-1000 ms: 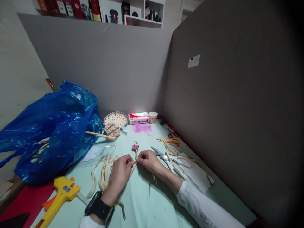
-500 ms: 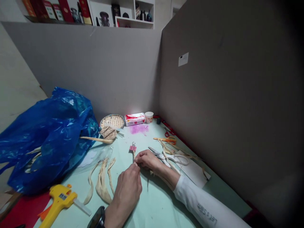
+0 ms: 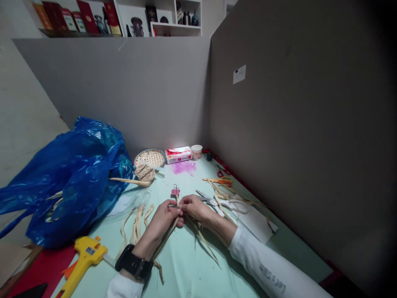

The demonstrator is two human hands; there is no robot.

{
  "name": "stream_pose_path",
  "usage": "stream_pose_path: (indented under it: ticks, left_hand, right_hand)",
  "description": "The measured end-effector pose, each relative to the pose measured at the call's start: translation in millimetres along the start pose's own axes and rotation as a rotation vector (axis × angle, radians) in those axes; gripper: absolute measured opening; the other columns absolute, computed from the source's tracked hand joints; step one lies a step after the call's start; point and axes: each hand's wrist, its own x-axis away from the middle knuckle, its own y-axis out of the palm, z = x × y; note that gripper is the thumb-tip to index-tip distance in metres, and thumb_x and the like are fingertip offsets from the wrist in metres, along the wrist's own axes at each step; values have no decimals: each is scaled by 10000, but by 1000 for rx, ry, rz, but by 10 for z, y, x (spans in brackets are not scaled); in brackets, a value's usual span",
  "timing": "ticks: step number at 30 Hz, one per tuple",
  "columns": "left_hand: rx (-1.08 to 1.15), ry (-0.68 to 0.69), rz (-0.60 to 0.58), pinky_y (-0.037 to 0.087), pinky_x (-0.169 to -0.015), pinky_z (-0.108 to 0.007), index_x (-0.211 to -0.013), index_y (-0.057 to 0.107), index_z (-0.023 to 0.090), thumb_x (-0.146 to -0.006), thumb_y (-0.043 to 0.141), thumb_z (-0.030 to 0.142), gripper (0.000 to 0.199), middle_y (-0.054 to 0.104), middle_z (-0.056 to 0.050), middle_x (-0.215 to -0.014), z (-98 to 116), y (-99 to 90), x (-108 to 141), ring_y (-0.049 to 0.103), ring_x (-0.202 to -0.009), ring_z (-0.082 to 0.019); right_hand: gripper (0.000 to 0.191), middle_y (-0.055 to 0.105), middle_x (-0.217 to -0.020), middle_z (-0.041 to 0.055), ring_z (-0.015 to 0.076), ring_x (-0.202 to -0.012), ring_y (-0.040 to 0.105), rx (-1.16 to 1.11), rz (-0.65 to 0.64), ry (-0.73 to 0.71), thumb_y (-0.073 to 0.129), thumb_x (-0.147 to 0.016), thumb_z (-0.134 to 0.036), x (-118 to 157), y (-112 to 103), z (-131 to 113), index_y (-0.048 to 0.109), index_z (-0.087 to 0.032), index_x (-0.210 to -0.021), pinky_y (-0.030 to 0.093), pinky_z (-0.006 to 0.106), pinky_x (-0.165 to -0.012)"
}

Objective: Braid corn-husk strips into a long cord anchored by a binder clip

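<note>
A pink binder clip (image 3: 175, 192) lies on the green table, gripping the top of a bundle of pale dried husk strips (image 3: 205, 243). Just below the clip, my left hand (image 3: 166, 217) pinches the strips, and its strip trails down under the wrist. Close against it, my right hand (image 3: 194, 208) is also closed on the strips, with loose ends hanging toward the table's front. The fingertips hide where the strips cross. Loose husk pieces (image 3: 136, 227) lie left of my left hand. Grey-bladed scissors (image 3: 214, 202) with white handles lie beyond my right wrist.
At left are a blue plastic bag (image 3: 80, 178) and a yellow glue gun (image 3: 83, 260). Behind stand a woven basket (image 3: 150, 157), a twine coil (image 3: 144, 173), a tissue pack (image 3: 179, 155) and a paper cup (image 3: 196, 152). Orange scissors (image 3: 221, 181) lie at right, beside a grey partition (image 3: 294, 145).
My left hand has moved up and turned, now gripping closer to the clip. The strips' loose ends have come into view below the hands. The view has shifted slightly.
</note>
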Motion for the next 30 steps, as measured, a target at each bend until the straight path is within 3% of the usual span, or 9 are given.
stream_pose_path:
  ticks: [3,8,16,20,24,30]
  left_hand:
    - [57,-87,-68,538,-617,-299,-1046,603,141,-918,554,329,232,657,-28,-900,-22,66,-28,625,-682,-128]
    - [83,-161,-35,552,-770,-395,-1153,589,157,-904,575,340,309,634,-80,-1127,-30,111,-53,641,-918,-199]
    - [114,-193,-38,557,-734,-371,-1133,593,153,-909,568,341,294,643,-72,-1082,16,93,-9,646,-869,-183]
    - [116,-196,-66,557,-710,-355,-1118,596,150,-913,562,349,288,648,-65,-1048,14,75,-1,645,-834,-172]
    - [109,-210,-79,556,-731,-369,-1128,594,152,-912,563,349,294,646,-70,-1070,19,58,8,646,-860,-180]
    - [108,-224,-78,549,-781,-402,-1156,588,156,-908,569,345,312,634,-82,-1130,26,39,7,641,-925,-201]
  right_hand:
    - [314,597,-1187,89,217,-991,619,28,-23,-20,573,-932,-320,18,-12,-4,571,-152,-1197,534,413,-826]
    - [309,602,-1177,85,217,-982,622,99,-32,-64,572,-932,-323,51,-44,12,577,-150,-1188,536,408,-821]
    - [283,625,-1116,70,205,-936,633,281,60,-135,571,-933,-332,140,-91,63,598,-141,-1140,541,390,-799]
    - [232,649,-955,41,160,-803,633,358,160,-185,563,-935,-337,224,-81,77,624,-128,-1014,534,337,-723]
    - [124,618,-714,-1,122,-648,548,422,292,-285,539,-885,-205,322,-36,27,627,-143,-824,394,235,-593]
    - [119,647,-690,-13,111,-594,499,568,342,-432,505,-823,-153,454,25,-45,619,-184,-829,266,238,-557]
